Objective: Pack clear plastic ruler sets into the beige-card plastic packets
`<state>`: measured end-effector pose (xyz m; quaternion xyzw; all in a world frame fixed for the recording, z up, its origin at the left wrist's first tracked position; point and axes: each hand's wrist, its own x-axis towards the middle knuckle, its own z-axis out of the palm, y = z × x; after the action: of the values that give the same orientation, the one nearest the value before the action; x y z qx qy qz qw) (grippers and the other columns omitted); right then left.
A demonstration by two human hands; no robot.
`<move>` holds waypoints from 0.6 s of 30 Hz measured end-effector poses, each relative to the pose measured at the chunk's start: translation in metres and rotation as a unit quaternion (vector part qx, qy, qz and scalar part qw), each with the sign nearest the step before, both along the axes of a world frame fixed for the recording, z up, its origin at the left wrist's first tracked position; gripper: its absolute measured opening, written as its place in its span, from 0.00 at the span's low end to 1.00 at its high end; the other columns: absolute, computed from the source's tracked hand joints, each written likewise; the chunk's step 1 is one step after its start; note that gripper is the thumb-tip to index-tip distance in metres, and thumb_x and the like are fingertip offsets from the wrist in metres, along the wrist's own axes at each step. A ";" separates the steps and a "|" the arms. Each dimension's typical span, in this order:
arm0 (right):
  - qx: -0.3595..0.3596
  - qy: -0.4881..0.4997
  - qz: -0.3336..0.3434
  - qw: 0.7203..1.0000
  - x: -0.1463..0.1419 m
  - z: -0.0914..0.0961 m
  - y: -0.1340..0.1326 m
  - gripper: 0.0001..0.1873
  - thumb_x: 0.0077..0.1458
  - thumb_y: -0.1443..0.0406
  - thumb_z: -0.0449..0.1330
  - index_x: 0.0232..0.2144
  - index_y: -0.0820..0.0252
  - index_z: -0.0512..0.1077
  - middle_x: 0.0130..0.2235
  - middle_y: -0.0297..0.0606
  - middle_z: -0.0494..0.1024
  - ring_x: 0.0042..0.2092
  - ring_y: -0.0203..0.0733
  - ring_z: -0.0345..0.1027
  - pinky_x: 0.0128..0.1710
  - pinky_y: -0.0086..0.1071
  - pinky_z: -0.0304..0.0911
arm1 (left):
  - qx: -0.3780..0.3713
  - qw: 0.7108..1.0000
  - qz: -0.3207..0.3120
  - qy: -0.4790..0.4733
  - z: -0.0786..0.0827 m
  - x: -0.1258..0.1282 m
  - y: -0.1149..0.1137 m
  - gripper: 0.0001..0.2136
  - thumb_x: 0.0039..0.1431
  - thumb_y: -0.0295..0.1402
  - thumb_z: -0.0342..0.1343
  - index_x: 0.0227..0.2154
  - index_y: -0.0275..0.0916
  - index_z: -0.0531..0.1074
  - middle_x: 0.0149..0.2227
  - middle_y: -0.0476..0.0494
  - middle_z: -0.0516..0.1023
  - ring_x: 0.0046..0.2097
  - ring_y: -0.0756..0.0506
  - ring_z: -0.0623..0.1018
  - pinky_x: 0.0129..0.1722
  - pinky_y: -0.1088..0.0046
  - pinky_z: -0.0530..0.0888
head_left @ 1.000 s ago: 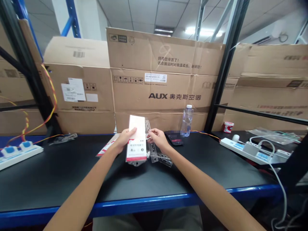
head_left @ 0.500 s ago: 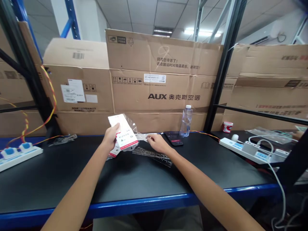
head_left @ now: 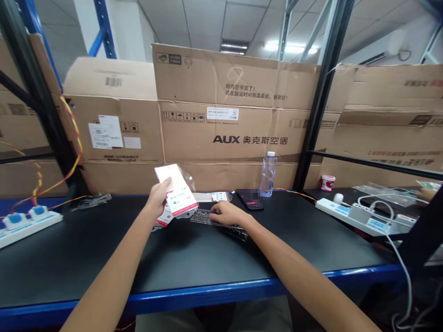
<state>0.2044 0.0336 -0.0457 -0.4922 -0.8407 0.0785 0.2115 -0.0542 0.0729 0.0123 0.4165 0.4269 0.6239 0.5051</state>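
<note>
My left hand is closed on white-and-red card packets with clear plastic around them, held above the mat. One packet overlaps another, and the front one carries a large printed 4. My right hand is over a clear plastic stencil ruler, its bent fingers slightly apart near the ruler's upper edge. Whether the fingertips touch the ruler is hard to see. Just behind that hand lies a flat clear packet with a white label. Another clear ruler piece shows below the wrist.
A dark phone and a water bottle stand behind my right hand. Power strips with cables lie at both sides. Cardboard walls the back of the black mat. Another person's hand shows at far right.
My right hand has let go of the clear packet at the back and moved slightly down to the stencil ruler. My left hand keeps the packets in nearly the same place.
</note>
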 end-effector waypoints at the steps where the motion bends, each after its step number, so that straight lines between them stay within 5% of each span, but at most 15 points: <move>1: 0.004 -0.002 0.003 1.000 -0.001 0.001 -0.001 0.20 0.55 0.53 0.60 0.40 0.61 0.81 0.40 0.45 0.80 0.39 0.45 0.71 0.39 0.32 0.62 | 0.001 1.000 0.004 -0.004 0.001 0.000 -0.001 0.10 0.58 0.34 0.60 0.37 0.31 0.75 0.32 0.36 0.81 0.29 0.42 0.82 0.27 0.66 0.79; 6: 0.029 0.020 0.018 0.999 -0.004 0.005 -0.001 0.18 0.50 0.60 0.64 0.42 0.62 0.80 0.40 0.44 0.77 0.40 0.44 0.69 0.42 0.31 0.62 | -0.005 0.999 0.032 -0.025 0.007 -0.002 -0.004 0.06 0.60 0.32 0.58 0.34 0.32 0.74 0.29 0.40 0.80 0.27 0.43 0.80 0.27 0.66 0.79; 11: 0.063 0.030 0.028 0.997 -0.008 0.012 -0.009 0.16 0.55 0.69 0.57 0.44 0.56 0.80 0.42 0.41 0.76 0.41 0.43 0.70 0.42 0.31 0.61 | 0.004 0.999 0.040 -0.031 0.008 -0.004 -0.004 0.06 0.60 0.31 0.57 0.35 0.32 0.74 0.30 0.39 0.80 0.28 0.43 0.81 0.29 0.66 0.80; 18: -0.016 -0.015 0.047 0.999 -0.017 0.013 -0.022 0.22 0.56 0.56 0.61 0.52 0.56 0.77 0.47 0.44 0.74 0.45 0.47 0.70 0.44 0.32 0.62 | 0.000 0.999 0.038 -0.012 0.005 -0.004 0.000 0.06 0.59 0.31 0.58 0.33 0.33 0.74 0.27 0.41 0.79 0.26 0.44 0.80 0.25 0.69 0.78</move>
<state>0.1879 0.0114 -0.0325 -0.4569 -0.8645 0.0940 0.1874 -0.0583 0.0729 0.0171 0.3928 0.4361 0.6477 0.4858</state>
